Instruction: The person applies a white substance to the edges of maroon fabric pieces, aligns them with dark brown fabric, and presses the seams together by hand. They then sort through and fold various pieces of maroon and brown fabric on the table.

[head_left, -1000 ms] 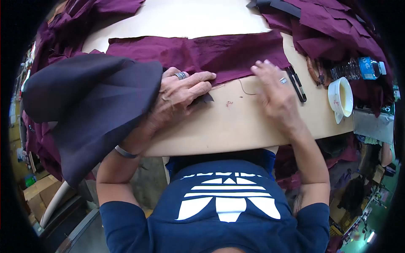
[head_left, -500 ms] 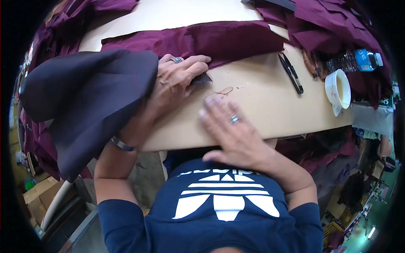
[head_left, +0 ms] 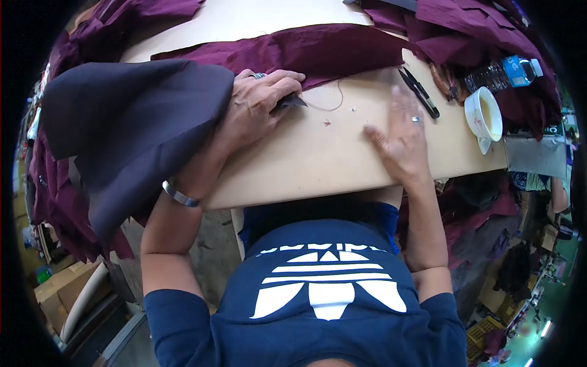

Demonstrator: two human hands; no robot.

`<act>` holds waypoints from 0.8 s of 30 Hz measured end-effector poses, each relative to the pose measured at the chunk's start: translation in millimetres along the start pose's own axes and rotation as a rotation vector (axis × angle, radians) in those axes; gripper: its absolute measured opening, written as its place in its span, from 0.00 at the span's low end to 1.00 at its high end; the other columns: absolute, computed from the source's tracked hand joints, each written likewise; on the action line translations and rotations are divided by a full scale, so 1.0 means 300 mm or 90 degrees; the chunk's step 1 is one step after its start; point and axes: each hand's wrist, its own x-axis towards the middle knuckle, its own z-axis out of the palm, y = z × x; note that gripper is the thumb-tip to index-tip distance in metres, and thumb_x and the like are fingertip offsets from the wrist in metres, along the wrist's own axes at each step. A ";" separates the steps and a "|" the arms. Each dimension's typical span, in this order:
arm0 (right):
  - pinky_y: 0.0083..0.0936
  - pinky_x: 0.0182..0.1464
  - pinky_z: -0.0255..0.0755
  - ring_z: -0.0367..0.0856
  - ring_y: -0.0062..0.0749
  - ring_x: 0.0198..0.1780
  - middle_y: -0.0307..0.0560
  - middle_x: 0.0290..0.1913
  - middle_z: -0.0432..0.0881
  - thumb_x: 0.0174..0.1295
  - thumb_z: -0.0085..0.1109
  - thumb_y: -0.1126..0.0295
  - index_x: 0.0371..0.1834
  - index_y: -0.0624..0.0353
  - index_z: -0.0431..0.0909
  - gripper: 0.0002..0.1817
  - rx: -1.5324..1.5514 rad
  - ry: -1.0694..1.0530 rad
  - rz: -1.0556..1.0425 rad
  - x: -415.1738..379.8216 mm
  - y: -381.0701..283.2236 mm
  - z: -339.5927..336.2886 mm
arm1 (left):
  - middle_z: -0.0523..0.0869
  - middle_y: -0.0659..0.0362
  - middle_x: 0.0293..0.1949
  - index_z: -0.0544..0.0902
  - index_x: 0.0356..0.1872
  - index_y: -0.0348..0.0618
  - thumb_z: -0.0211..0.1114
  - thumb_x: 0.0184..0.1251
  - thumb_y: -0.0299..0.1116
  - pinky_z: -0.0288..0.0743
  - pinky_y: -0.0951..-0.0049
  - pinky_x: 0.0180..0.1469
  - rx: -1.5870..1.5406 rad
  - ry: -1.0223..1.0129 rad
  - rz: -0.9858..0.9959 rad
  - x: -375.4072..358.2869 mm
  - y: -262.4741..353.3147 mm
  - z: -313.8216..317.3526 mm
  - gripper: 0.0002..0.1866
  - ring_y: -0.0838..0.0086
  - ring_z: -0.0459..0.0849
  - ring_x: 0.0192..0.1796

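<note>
My left hand (head_left: 257, 98) rests on the table with curled fingers closed on a dark grey cloth (head_left: 147, 116). A corner of that cloth pokes out under the fingertips, and the rest drapes over my forearm and down past the table's edge. Just beyond the hand is a strip of maroon fabric (head_left: 287, 55). A thin loose thread (head_left: 333, 109) curves from near the cloth corner. My right hand (head_left: 403, 137) is open and empty above or on the tabletop, its fingertips blurred, a little left of black thread snips (head_left: 420, 93).
A white cup (head_left: 483, 119) with pale yellow contents stands at the table's right side, beside a water bottle (head_left: 504, 73) lying tilted. Maroon cloth piles (head_left: 452, 30) lie at the back right and along the left. Small thread scraps (head_left: 327, 123) dot the tabletop (head_left: 306, 165).
My right hand has swept right and farther from my body, towards the snips. The thread near the cloth corner now lies in a wider curve. My left hand keeps its grip.
</note>
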 end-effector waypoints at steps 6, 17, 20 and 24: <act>0.44 0.70 0.43 0.54 0.52 0.69 0.66 0.65 0.59 0.55 0.48 0.38 0.65 0.71 0.55 0.48 0.151 -0.096 -0.225 -0.078 -0.214 -0.051 | 0.80 0.65 0.52 0.78 0.39 0.48 0.64 0.53 0.26 0.67 0.69 0.46 -0.002 0.010 0.001 -0.002 -0.006 0.005 0.11 0.71 0.80 0.48; 0.41 0.71 0.41 0.51 0.54 0.70 0.67 0.67 0.55 0.58 0.40 0.35 0.67 0.69 0.52 0.48 -0.019 0.035 0.074 -0.006 0.096 0.008 | 0.80 0.66 0.52 0.78 0.38 0.49 0.63 0.55 0.28 0.66 0.67 0.50 -0.001 0.017 0.008 0.004 -0.017 0.025 0.09 0.71 0.79 0.50; 0.41 0.71 0.40 0.50 0.54 0.70 0.65 0.67 0.57 0.58 0.42 0.36 0.67 0.69 0.53 0.47 -0.067 -0.040 0.000 -0.019 0.026 -0.009 | 0.80 0.66 0.51 0.77 0.38 0.49 0.63 0.56 0.29 0.66 0.66 0.50 0.004 0.018 0.015 0.007 -0.019 0.026 0.08 0.71 0.79 0.50; 0.40 0.70 0.45 0.55 0.53 0.69 0.64 0.65 0.60 0.58 0.48 0.42 0.66 0.68 0.54 0.44 0.069 -0.025 -0.181 -0.050 -0.124 -0.027 | 0.80 0.66 0.51 0.77 0.38 0.49 0.63 0.55 0.28 0.66 0.66 0.50 -0.015 0.019 0.020 0.009 -0.024 0.026 0.09 0.71 0.79 0.51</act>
